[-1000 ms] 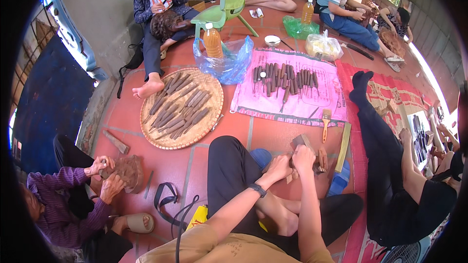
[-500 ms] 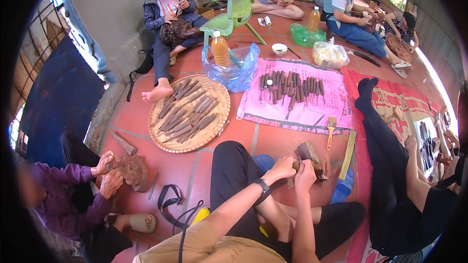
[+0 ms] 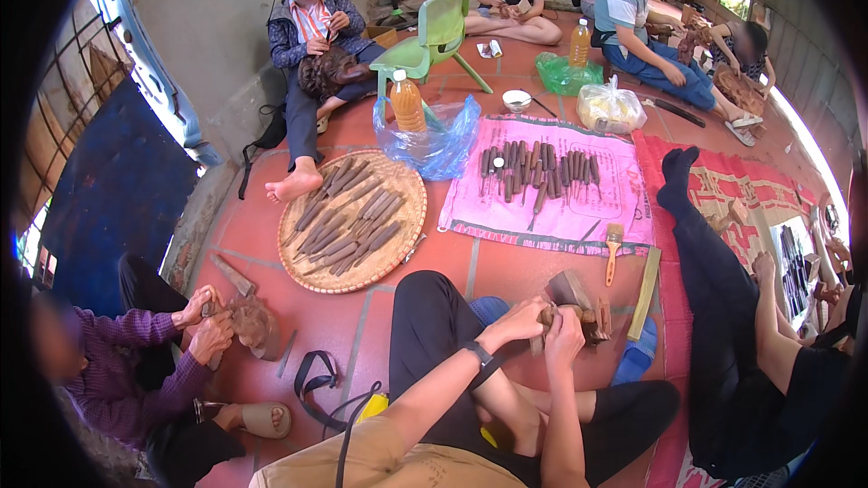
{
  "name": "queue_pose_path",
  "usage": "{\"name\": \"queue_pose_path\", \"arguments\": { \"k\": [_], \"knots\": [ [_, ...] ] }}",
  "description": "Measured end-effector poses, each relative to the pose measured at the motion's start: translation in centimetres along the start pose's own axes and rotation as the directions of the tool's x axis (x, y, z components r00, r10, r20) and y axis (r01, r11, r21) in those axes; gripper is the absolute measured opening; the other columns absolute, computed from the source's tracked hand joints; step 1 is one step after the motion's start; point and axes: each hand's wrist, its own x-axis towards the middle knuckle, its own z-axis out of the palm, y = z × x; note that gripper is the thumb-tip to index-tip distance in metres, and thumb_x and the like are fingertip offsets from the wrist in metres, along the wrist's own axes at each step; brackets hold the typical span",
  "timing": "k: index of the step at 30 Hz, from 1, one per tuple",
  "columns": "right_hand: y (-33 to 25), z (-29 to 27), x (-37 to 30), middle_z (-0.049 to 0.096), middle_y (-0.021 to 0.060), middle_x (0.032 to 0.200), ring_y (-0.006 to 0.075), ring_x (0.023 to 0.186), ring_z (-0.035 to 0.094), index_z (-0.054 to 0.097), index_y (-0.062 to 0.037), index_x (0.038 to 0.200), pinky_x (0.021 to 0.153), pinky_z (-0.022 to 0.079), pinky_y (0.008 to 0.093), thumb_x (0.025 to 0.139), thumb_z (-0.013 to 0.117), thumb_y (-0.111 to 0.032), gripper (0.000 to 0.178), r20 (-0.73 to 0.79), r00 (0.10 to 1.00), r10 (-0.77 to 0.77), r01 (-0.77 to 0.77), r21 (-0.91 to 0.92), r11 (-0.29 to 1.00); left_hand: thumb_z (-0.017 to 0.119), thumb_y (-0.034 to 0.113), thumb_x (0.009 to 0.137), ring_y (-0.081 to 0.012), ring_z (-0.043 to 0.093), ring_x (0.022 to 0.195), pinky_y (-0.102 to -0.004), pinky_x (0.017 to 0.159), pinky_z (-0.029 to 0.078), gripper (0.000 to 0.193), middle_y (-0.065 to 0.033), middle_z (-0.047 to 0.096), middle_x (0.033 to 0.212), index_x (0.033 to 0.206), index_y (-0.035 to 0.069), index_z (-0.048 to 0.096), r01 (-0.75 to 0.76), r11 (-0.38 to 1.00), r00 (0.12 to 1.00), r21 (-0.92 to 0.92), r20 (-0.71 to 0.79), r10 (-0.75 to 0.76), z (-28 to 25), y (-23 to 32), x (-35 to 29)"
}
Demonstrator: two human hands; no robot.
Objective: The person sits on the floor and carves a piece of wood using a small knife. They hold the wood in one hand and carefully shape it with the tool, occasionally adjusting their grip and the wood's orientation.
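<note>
In front of my bent knees, my left hand (image 3: 519, 323), a dark watch on its wrist, is closed round a small brown wooden piece (image 3: 545, 316). My right hand (image 3: 564, 333) meets it from the right, its fingers closed on the same piece. Fingers cover most of it, so its full shape and any blade are hidden. Just beyond my hands stands a dark wooden block (image 3: 569, 289), with a reddish-brown wood piece (image 3: 602, 312) close to its right side.
Carving tools lie on a round woven tray (image 3: 414, 244) and a pink cloth (image 3: 461, 203). A brush (image 3: 613, 253) and a flat wooden strip (image 3: 646, 289) are to the right. Co-workers sit around; the left one (image 3: 136, 352) holds a carving. A green chair (image 3: 443, 23) stands farther off.
The view has shifted slightly. My hands stay together on the wooden piece, with only a small change of pose. A co-worker in blue at the far right has lowered an arm.
</note>
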Motion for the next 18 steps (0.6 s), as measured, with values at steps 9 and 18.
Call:
{"name": "queue_pose_path", "arguments": {
  "k": [9, 18],
  "knots": [
    [-1.0, -0.8, -0.4, 0.064, 0.0156, 0.085, 0.0363, 0.081, 0.064, 0.062, -0.004, 0.095, 0.069, 0.05, 0.0457, 0.089, 0.06, -0.003, 0.006, 0.002, 1.0, 0.006, -0.006, -0.006, 1.0, 0.06, 0.01, 0.074, -0.0409, 0.06, 0.11, -0.0442, 0.093, 0.05, 0.046, -0.0224, 0.063, 0.116, 0.118, -0.001, 0.064, 0.031, 0.999, 1.0, 0.023, 0.005, -0.031, 0.2, 0.5, -0.2],
    [-0.1, -1.5, -1.6, 0.065, 0.0152, 0.086, 0.0359, 0.083, 0.063, 0.063, -0.0035, 0.093, 0.07, 0.049, 0.0463, 0.091, 0.059, -0.006, 0.005, 0.027, 1.0, 0.0, 0.001, -0.042, 0.999, 0.059, 0.007, 0.073, -0.041, 0.061, 0.107, -0.0454, 0.092, 0.05, 0.038, -0.0223, 0.064, 0.112, 0.11, -0.001, 0.066, 0.049, 0.999, 0.999, 0.009, 0.02, -0.049, -0.1, 1.3, -0.2]
  ]
}}
